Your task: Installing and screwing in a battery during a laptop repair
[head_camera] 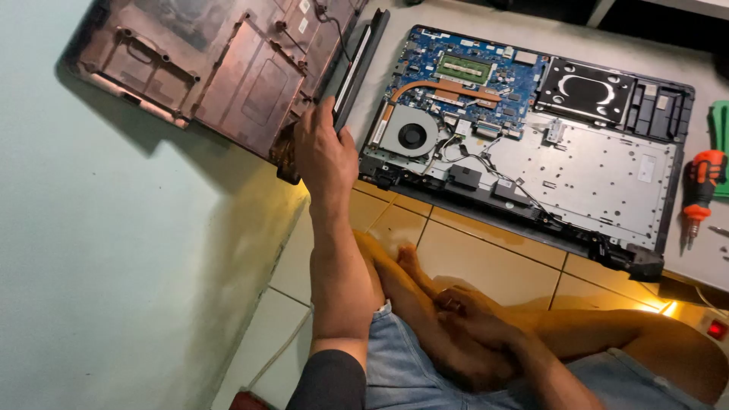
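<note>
One head-worn camera looks steeply down, close over the lap, the opened laptop (531, 144) at one o'clock.

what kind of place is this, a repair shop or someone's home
Probably a home or small informal repair spot: the person sits on a tiled floor, an opened laptop lies in front with its board bare, and an orange screwdriver lies beside it.

— How's the light where I sit?
— Mixed. The pale green wall (99, 250) is bright and evenly lit, and my left forearm throws a broad soft shadow across it.
— And lower down?
— Warm orange glow on the glossy cream floor tiles (486, 262). Top right corner goes dark. Everything's fairly sharp.
</note>
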